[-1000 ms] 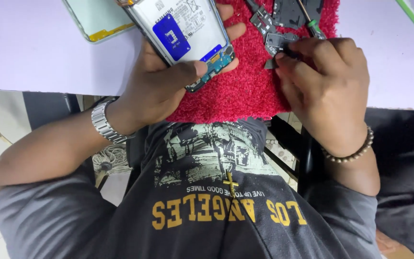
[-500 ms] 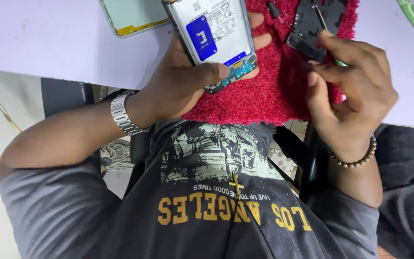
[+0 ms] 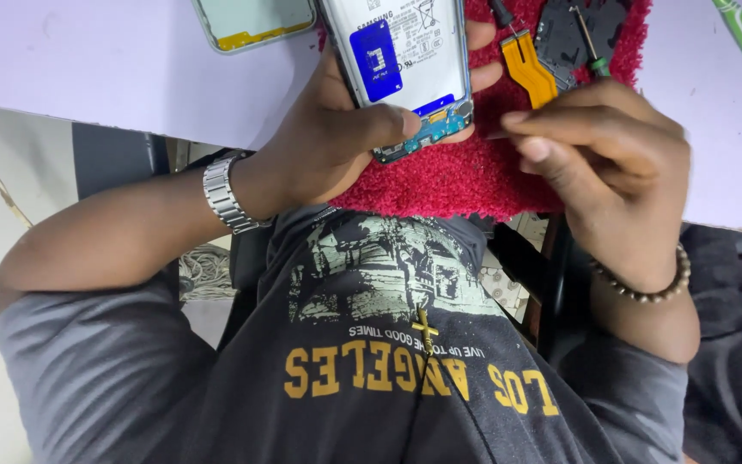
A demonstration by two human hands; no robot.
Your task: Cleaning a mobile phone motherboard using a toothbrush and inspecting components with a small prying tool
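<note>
The opened phone (image 3: pixel 405 69) stands at upper centre, long axis running up the frame, its bottom end towards the person. The left hand (image 3: pixel 337 142) grips it, thumb across the lower edge. Just right, the right hand (image 3: pixel 603 163) pinches a thin tool (image 3: pixel 495 135) towards that edge. Beneath lies a red mat (image 3: pixel 465 176) on a pale table (image 3: pixel 88 77).

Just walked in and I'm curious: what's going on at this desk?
A person is working on an opened phone over a red mat. The left hand grips the phone, thumb across its lower end by the exposed circuit board. The right hand pinches a thin tool, its tip close to that end. An orange flex cable, dark parts and a screwdriver lie on the mat. A phone back cover lies on the table.
</note>
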